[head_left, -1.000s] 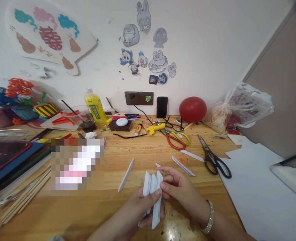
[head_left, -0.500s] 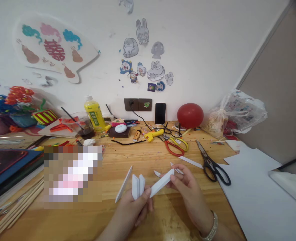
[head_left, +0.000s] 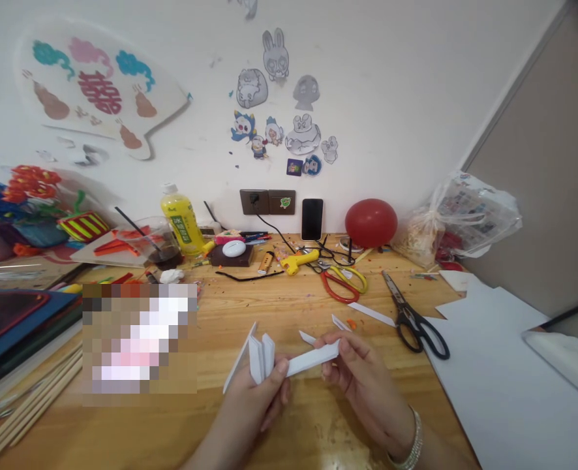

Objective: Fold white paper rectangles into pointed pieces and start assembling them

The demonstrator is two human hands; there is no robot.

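My left hand [head_left: 257, 401] is closed around several folded white paper pieces [head_left: 262, 359] that stand up side by side above the thumb. A folded white paper strip [head_left: 313, 359] stretches from the left thumb tip across to my right hand [head_left: 367, 385], whose thumb and fingers pinch its far end. Behind the left hand a separate narrow paper strip [head_left: 240, 358] lies slanted on the table. Small folded paper pieces [head_left: 340, 322] lie beyond the right hand, partly covered by it.
Black-handled scissors [head_left: 419, 326] and red-and-yellow-handled scissors [head_left: 342, 284] lie to the right. White paper sheets [head_left: 514, 365] cover the right side. Thin wooden sticks [head_left: 34, 405] lie at left. A yellow glue gun [head_left: 299, 261], drink bottle [head_left: 184, 222] and red balloon [head_left: 371, 222] line the back.
Both hands have shifted slightly, the left one leftward. The strip between them is held closer to level than before, and the right fingers have changed their hold on its end.
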